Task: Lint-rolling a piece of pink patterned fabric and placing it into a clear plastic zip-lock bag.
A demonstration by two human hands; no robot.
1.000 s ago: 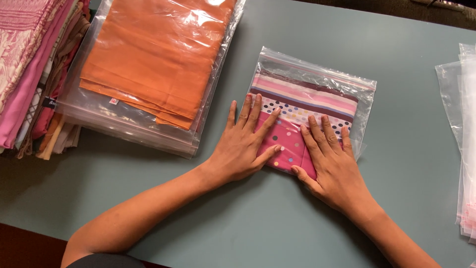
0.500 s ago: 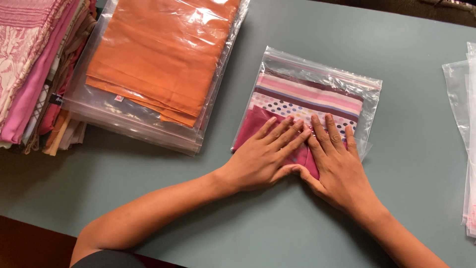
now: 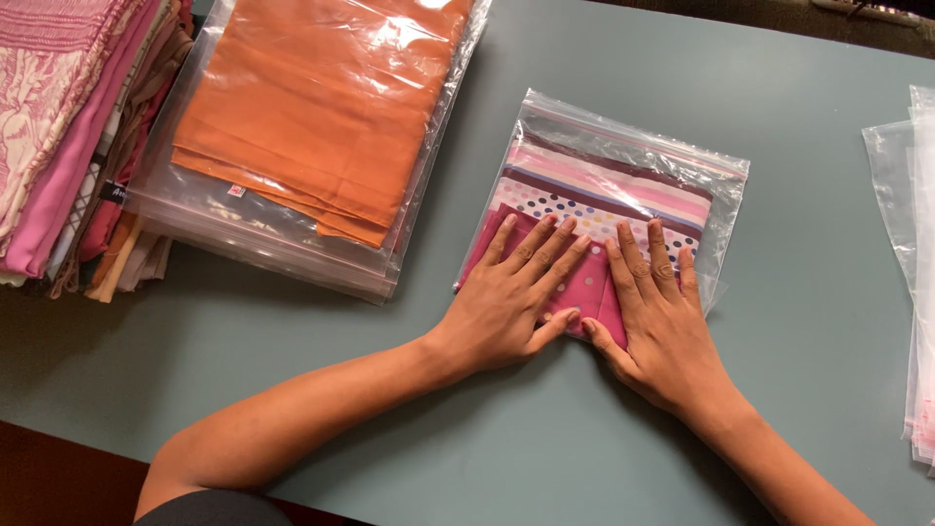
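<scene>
A clear zip bag (image 3: 623, 136) lies on the grey-green table (image 3: 584, 458). Inside it is a folded pink cloth (image 3: 594, 200) with stripes and coloured dots. My left hand (image 3: 511, 292) rests flat on the bag's near left part, fingers spread and pointing up and to the right. My right hand (image 3: 657, 312) lies flat on the near right part, fingers apart. Both palms press down on the bag; the thumbs nearly meet at its near edge.
A stack of clear bags with orange cloth (image 3: 302, 107) on top sits at the upper left. Folded pink and patterned fabrics (image 3: 58, 127) are piled at the far left. Empty clear bags (image 3: 911, 253) lie at the right edge.
My left hand has slid from the bag's left edge toward the middle, then spread back a little. My right hand has stayed almost in place.
</scene>
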